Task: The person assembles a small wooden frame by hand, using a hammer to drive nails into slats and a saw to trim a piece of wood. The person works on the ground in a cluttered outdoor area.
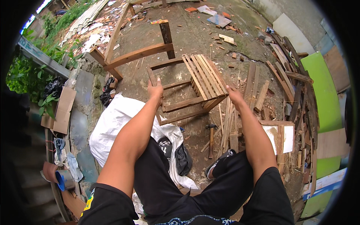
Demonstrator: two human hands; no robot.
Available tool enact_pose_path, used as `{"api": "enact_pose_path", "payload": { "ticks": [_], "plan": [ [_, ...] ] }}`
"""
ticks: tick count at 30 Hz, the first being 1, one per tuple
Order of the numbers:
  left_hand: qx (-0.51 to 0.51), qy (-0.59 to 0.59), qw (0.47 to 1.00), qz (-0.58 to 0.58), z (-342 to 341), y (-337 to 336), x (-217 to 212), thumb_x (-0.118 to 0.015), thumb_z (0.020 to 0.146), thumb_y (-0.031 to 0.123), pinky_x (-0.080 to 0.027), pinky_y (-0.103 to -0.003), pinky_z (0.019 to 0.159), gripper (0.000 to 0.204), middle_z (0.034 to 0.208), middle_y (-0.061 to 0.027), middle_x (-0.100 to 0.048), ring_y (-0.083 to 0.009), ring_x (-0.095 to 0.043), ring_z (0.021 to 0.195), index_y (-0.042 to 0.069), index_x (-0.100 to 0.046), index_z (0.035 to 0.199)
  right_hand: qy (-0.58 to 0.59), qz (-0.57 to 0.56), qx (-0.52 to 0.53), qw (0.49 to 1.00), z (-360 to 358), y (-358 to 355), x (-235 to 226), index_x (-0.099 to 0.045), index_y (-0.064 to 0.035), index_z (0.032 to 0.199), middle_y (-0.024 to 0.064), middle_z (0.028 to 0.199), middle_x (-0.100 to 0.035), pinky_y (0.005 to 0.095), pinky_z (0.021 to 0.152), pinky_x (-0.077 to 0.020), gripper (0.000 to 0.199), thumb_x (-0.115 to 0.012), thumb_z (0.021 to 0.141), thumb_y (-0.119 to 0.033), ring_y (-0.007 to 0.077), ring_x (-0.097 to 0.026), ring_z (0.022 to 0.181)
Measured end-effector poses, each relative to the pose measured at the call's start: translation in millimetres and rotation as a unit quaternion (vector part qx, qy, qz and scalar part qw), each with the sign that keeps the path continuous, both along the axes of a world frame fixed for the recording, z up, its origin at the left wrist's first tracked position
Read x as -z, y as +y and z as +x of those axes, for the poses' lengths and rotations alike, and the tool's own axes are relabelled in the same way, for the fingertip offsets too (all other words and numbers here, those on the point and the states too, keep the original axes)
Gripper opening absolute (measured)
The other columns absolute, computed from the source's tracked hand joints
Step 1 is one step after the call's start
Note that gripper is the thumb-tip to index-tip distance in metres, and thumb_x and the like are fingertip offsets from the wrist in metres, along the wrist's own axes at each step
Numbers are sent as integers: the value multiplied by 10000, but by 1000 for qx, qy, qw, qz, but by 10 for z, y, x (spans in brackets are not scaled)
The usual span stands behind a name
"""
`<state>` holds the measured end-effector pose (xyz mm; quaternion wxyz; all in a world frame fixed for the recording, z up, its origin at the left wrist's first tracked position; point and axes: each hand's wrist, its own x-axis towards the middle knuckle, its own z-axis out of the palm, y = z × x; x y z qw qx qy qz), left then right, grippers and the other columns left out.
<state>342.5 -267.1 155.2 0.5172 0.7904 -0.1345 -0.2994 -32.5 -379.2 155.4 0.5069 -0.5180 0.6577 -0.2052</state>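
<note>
Between my hands is a small slatted wooden frame [205, 77], shaped like a little stool or chair tipped on its side. Its light slats face right and upward, and its darker legs and rails reach to the left. My left hand [155, 92] is closed around the left end of the frame. At the right corner, beside the slat ends, my right hand [234, 93] grips the edge, some fingers hidden behind the wood. A hammer [211, 140] with a wooden handle lies on the ground below the frame, between my feet.
A larger wooden frame [138, 53] stands beyond, at left. White sacking [116, 116] lies by my left leg. Wood strips [227, 120] and a heap of planks [296, 82] lie to the right, near a green panel [324, 108]. Rubble is scattered at the far side.
</note>
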Motion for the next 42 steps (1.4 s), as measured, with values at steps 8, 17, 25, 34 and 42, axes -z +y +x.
{"api": "enact_pose_path", "payload": {
  "ticks": [8,17,25,34,42],
  "plan": [
    [25,63,998,2,114,0,-228,-648,1044,403,-344,-366,401,685,639,-41,-477,-164,-384,425,213,-354,1633,-124,134,52,982,98,-89,-30,-510,-38,1491,168,1446,-592,552,1153,-415,639,-533,1070,-519,332,-565,1325],
    [143,104,984,-1,395,-3,101,-601,1038,554,-446,-327,479,655,777,-69,-576,-152,-485,548,242,-402,1579,-124,53,34,990,-28,221,-457,-597,53,1340,188,1311,-640,497,975,-567,598,-484,1087,-476,300,-647,1178],
    [181,-33,978,102,592,-209,266,-566,1010,647,-541,-388,695,864,1309,-192,-658,-225,-597,855,207,-248,1682,-174,135,-98,971,-143,512,-606,-505,-26,1473,155,1455,-547,513,1174,-405,645,-455,1097,-547,282,-512,1353],
    [210,-37,963,165,281,-19,41,-566,989,664,-339,-515,1206,919,1626,-239,-431,-409,-406,1510,46,-344,1633,-36,181,-231,955,-349,757,-681,-470,-6,1535,188,1537,-538,453,1072,-534,670,-538,1086,-498,292,-608,1324],
    [296,-243,919,93,62,-35,-354,-508,999,689,-357,-461,1210,862,1542,-298,-503,-435,-454,1466,43,-466,1568,-199,2,39,979,-812,1004,-1453,-511,-8,1500,149,1407,-658,387,1039,-580,542,-459,1128,-400,267,-702,1187]
  ]
}}
